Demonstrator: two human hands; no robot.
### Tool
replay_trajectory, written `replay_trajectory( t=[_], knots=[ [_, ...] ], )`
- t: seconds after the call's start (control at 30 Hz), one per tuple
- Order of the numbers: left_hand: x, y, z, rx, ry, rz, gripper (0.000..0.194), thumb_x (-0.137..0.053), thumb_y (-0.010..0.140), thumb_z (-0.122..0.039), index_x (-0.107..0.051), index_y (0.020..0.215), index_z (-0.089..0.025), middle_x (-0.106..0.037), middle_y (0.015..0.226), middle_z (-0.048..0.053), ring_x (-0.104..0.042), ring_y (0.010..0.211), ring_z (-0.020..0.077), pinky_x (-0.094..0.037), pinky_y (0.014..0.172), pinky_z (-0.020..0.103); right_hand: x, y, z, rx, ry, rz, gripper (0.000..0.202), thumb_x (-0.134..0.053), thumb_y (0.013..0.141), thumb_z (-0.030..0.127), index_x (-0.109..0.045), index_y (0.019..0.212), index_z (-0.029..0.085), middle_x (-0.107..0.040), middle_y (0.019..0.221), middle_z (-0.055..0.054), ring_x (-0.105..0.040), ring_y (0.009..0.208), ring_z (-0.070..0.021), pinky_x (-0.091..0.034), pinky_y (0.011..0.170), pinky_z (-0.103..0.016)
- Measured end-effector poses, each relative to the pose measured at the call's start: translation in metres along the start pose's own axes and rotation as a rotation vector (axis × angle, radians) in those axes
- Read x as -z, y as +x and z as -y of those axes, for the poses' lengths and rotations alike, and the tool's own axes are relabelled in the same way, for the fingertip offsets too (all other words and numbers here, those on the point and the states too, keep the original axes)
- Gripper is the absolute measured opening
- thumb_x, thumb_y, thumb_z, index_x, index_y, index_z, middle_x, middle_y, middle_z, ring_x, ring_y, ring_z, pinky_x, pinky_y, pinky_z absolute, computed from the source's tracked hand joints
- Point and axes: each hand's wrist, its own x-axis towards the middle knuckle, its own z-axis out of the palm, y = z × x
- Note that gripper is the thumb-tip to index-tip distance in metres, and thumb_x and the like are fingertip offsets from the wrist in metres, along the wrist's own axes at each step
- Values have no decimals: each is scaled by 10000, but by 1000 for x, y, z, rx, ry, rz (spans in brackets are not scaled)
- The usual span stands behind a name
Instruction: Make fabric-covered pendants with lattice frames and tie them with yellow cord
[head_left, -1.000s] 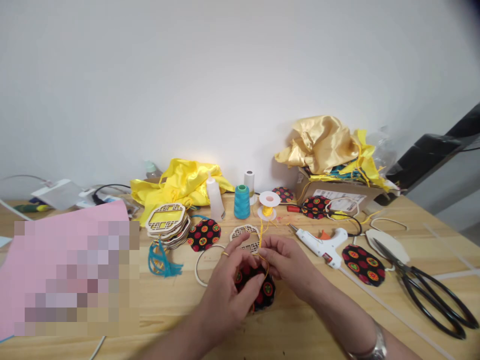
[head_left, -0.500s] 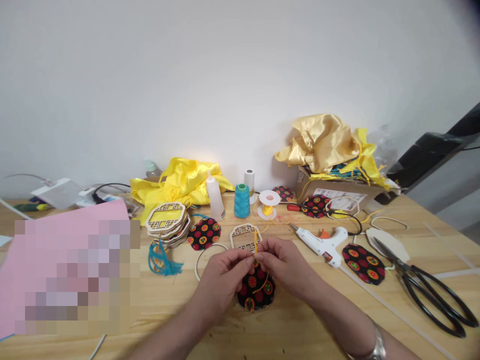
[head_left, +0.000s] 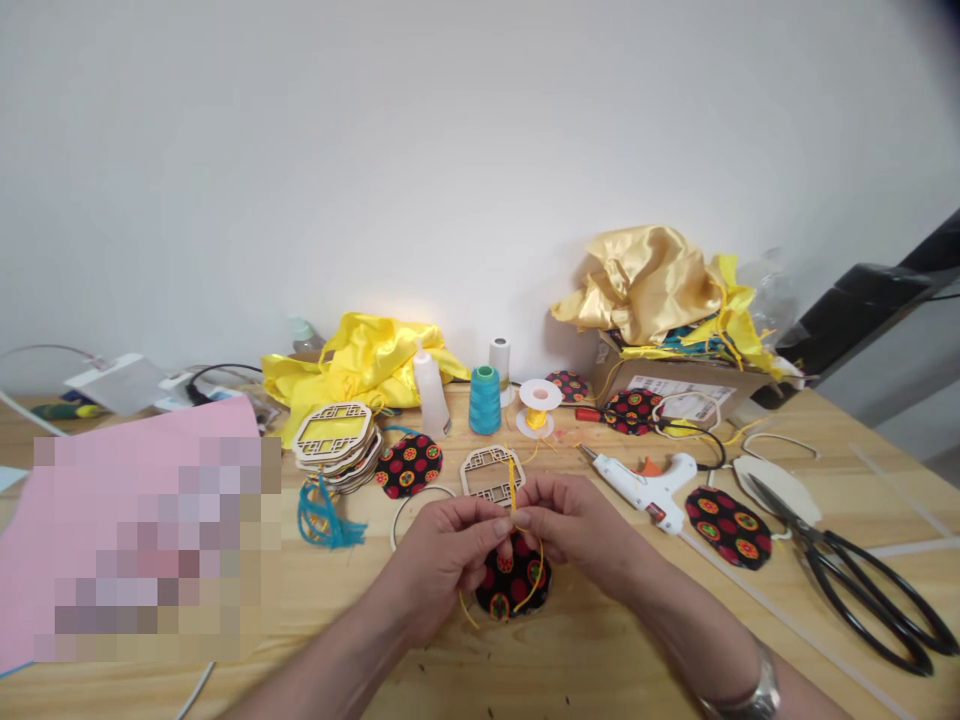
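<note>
My left hand (head_left: 457, 545) and my right hand (head_left: 566, 520) meet at the middle of the table, fingertips pinched together on a thin yellow cord (head_left: 512, 480). A braided-looking length of the cord stands up between them. Loose ends hang down, one below each hand. Beneath my fingers lies a round black fabric piece (head_left: 514, 590) with red and orange flower dots, its upper part hidden by my hands. Just behind them a wooden lattice frame (head_left: 469, 485) lies flat. A pale ring (head_left: 394, 520) is partly covered by my left hand.
To the right are a white glue gun (head_left: 641, 490), another dotted fabric piece (head_left: 727, 527) and large black scissors (head_left: 840, 570). Behind stand a teal thread cone (head_left: 485, 402), a yellow cord spool (head_left: 537, 410) and a bottle (head_left: 430, 395). Stacked lattice frames (head_left: 334, 450) and teal tassels (head_left: 330, 520) are left.
My hands stay at the same place over the fabric piece. My left hand has spread a little lower and left, and a loose cord end now shows beneath it.
</note>
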Motion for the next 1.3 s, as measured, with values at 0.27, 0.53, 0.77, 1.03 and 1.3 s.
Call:
replay_trajectory(
  t=[0.27,0.53,0.77,1.03,1.3],
  knots=[
    [1,-1,0,-5,0,0,191,-719,657,-288,-663,649,-105,-583,518,1,-327,347,10,-143,358,170,0,-1,-2,-43,37,6,133,-590,687,269,-536,649,154,-498,495,54,-362,424,-48,-247,406,-169],
    [3,0,2,-72,30,-55,164,-689,692,-275,-660,639,-123,-591,516,-12,-306,357,12,-154,369,171,0,-1,3,45,-56,-53,108,-565,722,236,-622,724,143,-555,564,30,-404,467,-69,-305,455,-195],
    [4,2,3,-88,16,-137,151,-684,702,-284,-666,690,-134,-632,562,0,-345,380,23,-187,380,163,6,-3,3,177,-468,-95,196,-511,810,246,-661,715,164,-647,692,-11,-542,667,-142,-395,625,-250],
    [3,2,3,-106,39,-131,151,-677,703,-276,-673,671,-128,-609,533,-13,-333,369,18,-197,370,158,0,0,-2,148,-358,-77,184,-523,803,267,-641,728,148,-625,683,-12,-516,631,-126,-386,591,-233],
    [2,1,3,-97,8,-72,167,-689,693,-273,-668,633,-118,-585,508,-14,-306,358,14,-164,366,170,1,1,0,119,-294,-82,205,-542,770,285,-585,645,128,-510,595,10,-431,575,-107,-344,541,-228]
  ],
)
